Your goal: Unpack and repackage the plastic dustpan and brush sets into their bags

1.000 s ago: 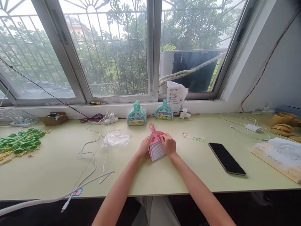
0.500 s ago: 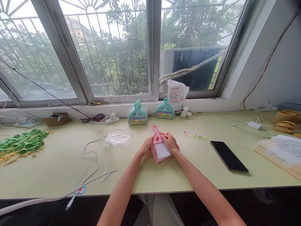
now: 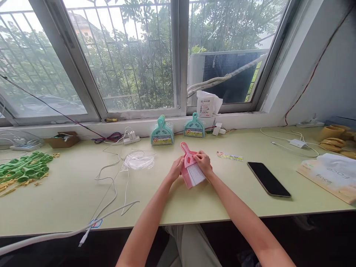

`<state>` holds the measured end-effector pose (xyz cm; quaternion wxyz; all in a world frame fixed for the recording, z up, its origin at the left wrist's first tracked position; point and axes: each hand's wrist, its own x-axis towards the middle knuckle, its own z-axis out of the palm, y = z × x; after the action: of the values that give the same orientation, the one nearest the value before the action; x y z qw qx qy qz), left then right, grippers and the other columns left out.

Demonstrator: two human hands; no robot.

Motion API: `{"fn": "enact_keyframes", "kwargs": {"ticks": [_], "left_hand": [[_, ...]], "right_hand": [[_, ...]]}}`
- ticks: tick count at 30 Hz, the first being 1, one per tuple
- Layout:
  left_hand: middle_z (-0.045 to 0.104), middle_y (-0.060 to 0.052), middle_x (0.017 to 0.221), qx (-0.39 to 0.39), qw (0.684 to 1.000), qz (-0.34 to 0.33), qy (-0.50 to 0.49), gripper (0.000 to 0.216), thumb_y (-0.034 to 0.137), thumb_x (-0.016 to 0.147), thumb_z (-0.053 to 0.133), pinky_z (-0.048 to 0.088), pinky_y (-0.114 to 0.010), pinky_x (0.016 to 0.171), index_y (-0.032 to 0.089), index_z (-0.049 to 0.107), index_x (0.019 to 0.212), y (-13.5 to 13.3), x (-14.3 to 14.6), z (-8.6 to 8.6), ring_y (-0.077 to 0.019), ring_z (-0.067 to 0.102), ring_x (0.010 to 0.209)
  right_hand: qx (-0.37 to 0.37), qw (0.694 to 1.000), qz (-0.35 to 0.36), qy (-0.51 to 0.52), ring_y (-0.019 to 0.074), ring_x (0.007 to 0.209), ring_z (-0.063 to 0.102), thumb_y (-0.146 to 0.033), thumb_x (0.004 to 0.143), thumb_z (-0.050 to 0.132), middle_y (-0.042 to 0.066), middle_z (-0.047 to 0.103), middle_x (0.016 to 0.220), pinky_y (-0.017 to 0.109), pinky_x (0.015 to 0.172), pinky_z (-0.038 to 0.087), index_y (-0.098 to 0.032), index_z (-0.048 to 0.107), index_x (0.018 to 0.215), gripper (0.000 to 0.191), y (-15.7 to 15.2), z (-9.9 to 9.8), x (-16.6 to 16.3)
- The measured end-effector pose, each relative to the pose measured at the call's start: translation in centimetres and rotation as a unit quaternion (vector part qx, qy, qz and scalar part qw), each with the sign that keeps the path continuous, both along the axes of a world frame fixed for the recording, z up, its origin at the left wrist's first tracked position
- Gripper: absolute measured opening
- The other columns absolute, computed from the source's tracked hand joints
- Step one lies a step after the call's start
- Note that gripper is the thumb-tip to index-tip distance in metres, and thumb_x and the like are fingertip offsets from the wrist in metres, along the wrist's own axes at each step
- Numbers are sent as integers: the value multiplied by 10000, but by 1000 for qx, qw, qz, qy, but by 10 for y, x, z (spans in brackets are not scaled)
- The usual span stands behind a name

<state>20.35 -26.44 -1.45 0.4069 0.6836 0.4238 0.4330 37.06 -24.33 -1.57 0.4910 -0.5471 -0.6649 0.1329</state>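
Over the desk in front of me, a small pink hand brush (image 3: 190, 159) with white bristles lies against a pink dustpan (image 3: 186, 178). My left hand (image 3: 176, 169) is closed on the left side of the dustpan, near the base of the handles. With its fingers on the brush head and the pan's right side, my right hand (image 3: 204, 163) grips the brush. The bristles point down and right, leaving a strip of the pan bare on the left. A printed label strip (image 3: 229, 156) lies flat to the right, and crumpled clear plastic (image 3: 138, 161) is left of my hands.
Packaged green brush-and-dustpan sets (image 3: 162, 131) stand at the back, with another green set (image 3: 194, 126) beside them. A black phone (image 3: 268, 179) and a tissue pack (image 3: 329, 176) lie right. White cables (image 3: 114, 185) and green plastic pieces (image 3: 26, 167) spread over the left.
The brush has turned slightly against the dustpan, its bristles swinging right and baring more of the pan's left side. Both hands stay on the set. The view has shifted a little.
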Motion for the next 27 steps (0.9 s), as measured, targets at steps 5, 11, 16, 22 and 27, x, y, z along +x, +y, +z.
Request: {"fn": "enact_keyframes", "kwargs": {"ticks": [5,11,16,22,27], "left_hand": [[665,-66,1062,81,989,83,90,414,373,935,264,438,-307,812,201,581,1140,2,-8,2,-209,603,915],[673,-78,1097,78,969,150,181,428,302,922,278,420,-318,807,222,532,1257,-7,-10,12,-248,624,927],[705,-59,978,77,969,135,193,414,254,857,401,423,-290,729,243,556,1241,-5,-11,13,-236,625,836],[706,-52,939,80,968,127,203,437,228,837,414,418,-278,695,257,564,1246,0,-12,14,-224,615,805],[699,-47,1008,61,967,129,213,476,181,802,438,419,-275,704,270,573,1249,5,-21,15,-224,613,834]], "right_hand": [[59,986,-45,-147,168,824,544,-339,896,391,39,611,836,257,635,351,-201,647,753,323,-18,10,-16],[63,982,-41,-171,205,864,556,-415,904,411,71,657,895,279,689,371,-187,608,946,304,-28,11,-30],[58,982,-21,-176,194,778,539,-412,883,433,42,631,761,279,685,360,-198,581,822,267,-22,14,-22],[64,986,-24,-154,198,817,538,-351,863,446,45,648,802,286,730,369,-200,586,799,215,-20,13,-21],[57,995,-7,-86,196,794,536,-329,878,368,44,625,763,282,704,373,-206,554,753,255,-26,18,-22]]}}
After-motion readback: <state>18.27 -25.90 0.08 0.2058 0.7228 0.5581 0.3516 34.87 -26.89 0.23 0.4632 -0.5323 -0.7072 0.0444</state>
